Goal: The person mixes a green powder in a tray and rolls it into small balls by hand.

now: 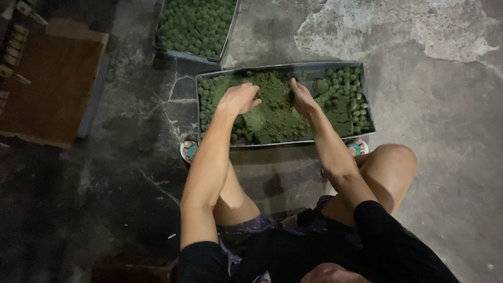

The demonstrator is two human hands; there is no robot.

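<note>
fingers (253,99) of the left hand (240,98) curl down into a heap of green powder (275,115), half closed around a clump of it; those of the right hand (301,98) are sunk in the same heap with the tips hidden, so i cannot tell how tightly they close.

going by size: the concrete floor (429,105) carries everything. a brown board (50,78) lies off to the left. the near tray (285,67), a shallow metal one, sits between the person's feet, and the powder fills its middle. a second tray (196,55) stands behind it, well apart, packed with green balls (196,23). smaller balls (348,86) line the right end of the near tray, and a few more (207,97) run down its left edge.

the step in hand looks like gathering loose powder from the heap. the next move seems to call for drawing both hands together, pressing the clump firm, and keeping clear of the finished balls on either side.
</note>
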